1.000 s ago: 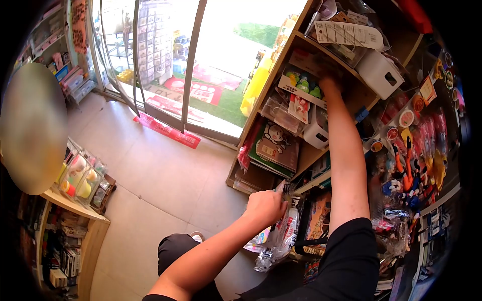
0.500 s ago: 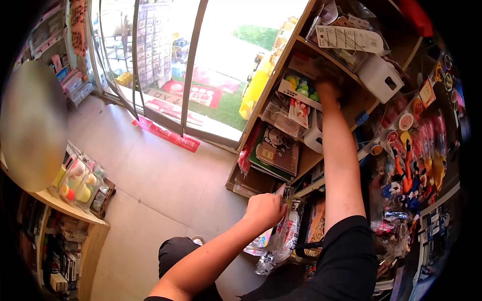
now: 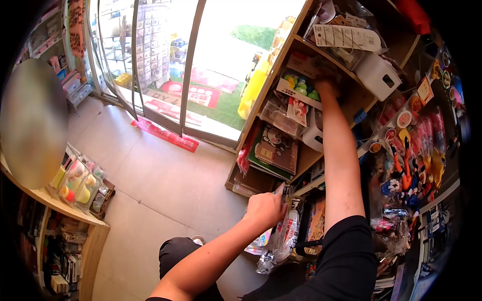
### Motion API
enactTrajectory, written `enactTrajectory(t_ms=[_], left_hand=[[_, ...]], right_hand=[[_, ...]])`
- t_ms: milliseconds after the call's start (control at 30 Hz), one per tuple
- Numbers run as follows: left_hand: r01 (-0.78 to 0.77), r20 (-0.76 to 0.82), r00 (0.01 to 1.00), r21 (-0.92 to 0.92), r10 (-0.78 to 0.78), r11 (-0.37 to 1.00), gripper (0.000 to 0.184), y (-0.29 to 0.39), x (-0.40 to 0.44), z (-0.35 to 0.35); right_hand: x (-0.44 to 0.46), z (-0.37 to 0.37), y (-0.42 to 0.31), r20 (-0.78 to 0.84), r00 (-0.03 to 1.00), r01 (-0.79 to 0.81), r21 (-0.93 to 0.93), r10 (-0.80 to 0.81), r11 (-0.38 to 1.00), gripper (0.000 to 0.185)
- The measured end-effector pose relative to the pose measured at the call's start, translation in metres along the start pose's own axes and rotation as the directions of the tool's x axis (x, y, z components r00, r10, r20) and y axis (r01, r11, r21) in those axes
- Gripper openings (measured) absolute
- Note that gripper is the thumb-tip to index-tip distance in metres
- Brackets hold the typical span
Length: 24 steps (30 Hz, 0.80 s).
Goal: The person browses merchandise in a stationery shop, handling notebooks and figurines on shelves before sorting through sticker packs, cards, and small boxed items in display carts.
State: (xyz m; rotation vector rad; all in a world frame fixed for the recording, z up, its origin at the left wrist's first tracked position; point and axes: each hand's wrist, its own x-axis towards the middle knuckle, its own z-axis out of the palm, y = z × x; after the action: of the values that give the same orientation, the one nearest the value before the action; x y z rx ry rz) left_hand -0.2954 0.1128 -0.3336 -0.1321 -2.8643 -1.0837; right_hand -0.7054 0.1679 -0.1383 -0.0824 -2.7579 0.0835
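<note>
My left hand point(image 3: 265, 208) is closed around a thin plastic-wrapped pack point(image 3: 280, 189), whose pale corner sticks up past the fingers. Just below that hand are colourful packets point(image 3: 260, 243) and a crinkled clear wrapper point(image 3: 288, 233); I cannot tell whether they are part of what it holds. My right hand point(image 3: 329, 86) reaches deep into a compartment of the wooden shelf point(image 3: 296, 50). Its fingers are in shadow, beside a white box point(image 3: 286, 90) of green and yellow toy figures point(image 3: 301, 86). What they touch cannot be made out.
Notebooks point(image 3: 276, 153) and clear plastic boxes point(image 3: 281, 118) fill the lower shelf. A white bin point(image 3: 379, 78) stands on the right, near hanging packets and trinkets point(image 3: 406, 155). Glass doors point(image 3: 191, 65) are ahead. A curved wooden counter point(image 3: 95, 218) is at left.
The view has shifted very slightly. Both hands stay in nearly the same places, the right in the shelf compartment and the left closed on its pack.
</note>
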Motion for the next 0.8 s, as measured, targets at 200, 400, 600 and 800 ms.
enactTrajectory(t_ms=[200,400,600,800], left_hand=[[0.006,-0.043,0.999,0.003,-0.006,1.000,0.038,-0.001,0.000,0.004],[0.010,-0.034,0.999,0.005,-0.010,1.000,0.039,-0.002,0.002,0.005],[0.000,-0.023,1.000,0.009,0.000,1.000,0.039,0.001,0.004,0.005],[-0.022,-0.040,0.999,0.002,0.022,1.000,0.039,0.002,0.005,0.011]], right_hand=[[-0.006,-0.016,0.007,-0.005,0.995,0.097,0.028,-0.097,0.995,0.056],[0.015,-0.010,0.010,-0.001,0.977,0.214,0.054,-0.214,0.975,0.063],[0.059,0.034,0.021,0.041,0.939,0.344,-0.086,-0.341,0.935,0.071],[0.030,-0.006,0.019,0.135,0.898,0.437,-0.158,-0.419,0.885,0.068]])
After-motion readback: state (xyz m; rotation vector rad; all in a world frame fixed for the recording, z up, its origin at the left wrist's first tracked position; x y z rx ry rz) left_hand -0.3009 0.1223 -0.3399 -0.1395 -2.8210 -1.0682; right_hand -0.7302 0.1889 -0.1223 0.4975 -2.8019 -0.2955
